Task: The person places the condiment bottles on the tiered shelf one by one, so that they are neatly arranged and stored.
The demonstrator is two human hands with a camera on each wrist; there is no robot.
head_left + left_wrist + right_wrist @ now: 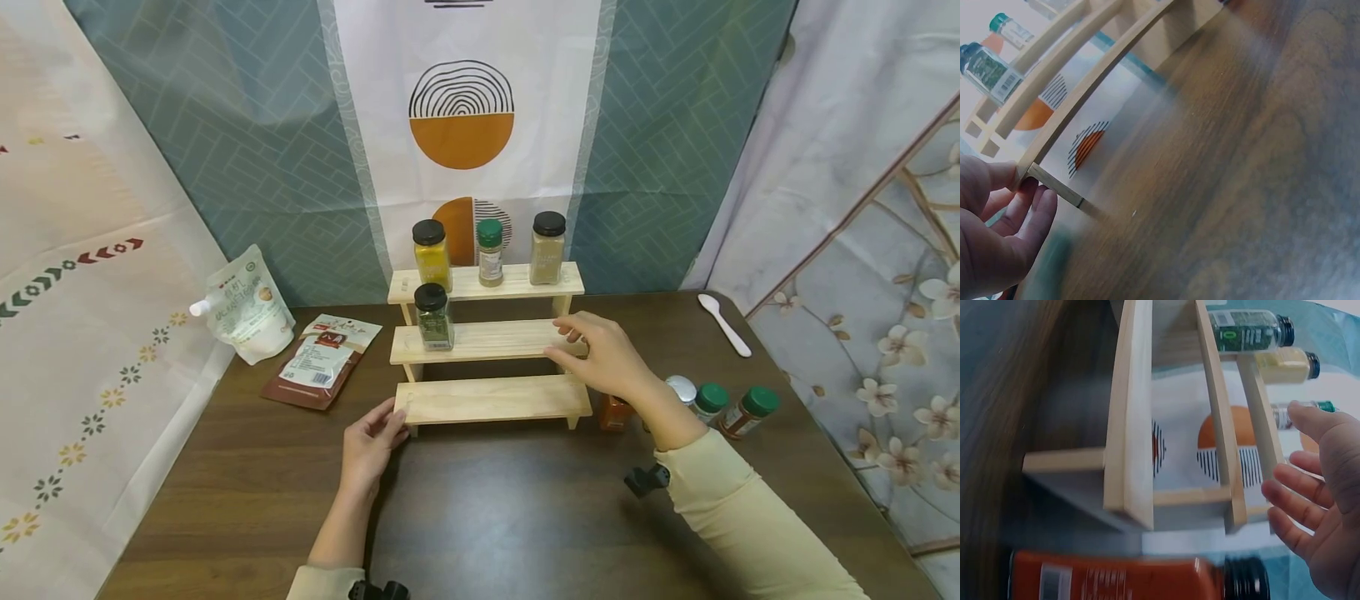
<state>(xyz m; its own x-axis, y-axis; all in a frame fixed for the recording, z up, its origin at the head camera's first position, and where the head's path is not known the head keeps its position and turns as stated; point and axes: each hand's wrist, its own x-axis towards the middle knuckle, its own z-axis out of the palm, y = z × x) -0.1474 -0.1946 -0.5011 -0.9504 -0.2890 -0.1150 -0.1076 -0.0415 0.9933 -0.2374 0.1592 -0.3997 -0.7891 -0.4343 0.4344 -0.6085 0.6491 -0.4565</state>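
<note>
A three-tier wooden rack (491, 400) stands on the table. My left hand (367, 446) grips the left end of its lowest shelf, thumb on top and fingers beneath, as the left wrist view shows at the shelf corner (1025, 164). My right hand (603, 354) hovers by the right end of the middle shelf (502, 340), fingers loosely bent, holding nothing. On that shelf's left stands a black-capped jar of green herbs (435, 321). The top shelf carries a yellow jar (432, 257), a green-capped jar (491, 254) and a black-capped beige jar (547, 250).
Right of the rack stand an orange-red jar (615, 413), partly behind my right arm, a white-topped jar (681, 388) and two green-capped jars (709, 402). A white spoon (724, 325) lies behind them. Left are a spouted pouch (251, 308) and a brown packet (322, 360).
</note>
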